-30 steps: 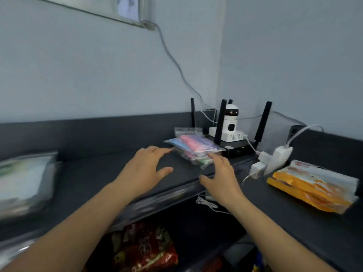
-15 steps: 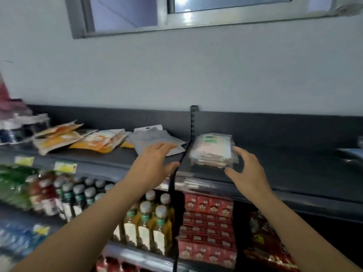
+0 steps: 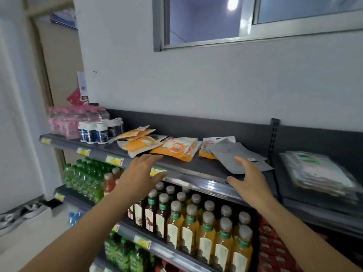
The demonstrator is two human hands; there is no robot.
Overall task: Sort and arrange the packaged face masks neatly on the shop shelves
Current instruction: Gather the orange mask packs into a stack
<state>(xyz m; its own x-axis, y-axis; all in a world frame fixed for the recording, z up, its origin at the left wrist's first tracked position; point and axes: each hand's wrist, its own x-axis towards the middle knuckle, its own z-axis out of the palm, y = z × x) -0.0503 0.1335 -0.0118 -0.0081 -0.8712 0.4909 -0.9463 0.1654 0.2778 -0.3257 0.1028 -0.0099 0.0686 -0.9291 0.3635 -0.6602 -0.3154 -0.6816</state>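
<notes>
Hands both wide open, holding nothing: our left hand (image 3: 144, 169) hovers near orange packs (image 3: 172, 148) at 12 o'clock, right hand (image 3: 249, 177) by grey pack (image 3: 231, 154), prob. to square up messy shelf (image 3: 196, 168).

Soft, even white light fills the shop. A round lamp (image 3: 232, 4) glares through the window (image 3: 196, 20). The stack of clear mask packs (image 3: 318, 173) at right is motion-blurred; the left wall (image 3: 11, 114) bows with wide-angle distortion; the lower shelves (image 3: 157, 250) sit dimmer.

Bare forearms (image 3: 92, 220), left hand (image 3: 143, 171), right hand (image 3: 250, 180)
</notes>
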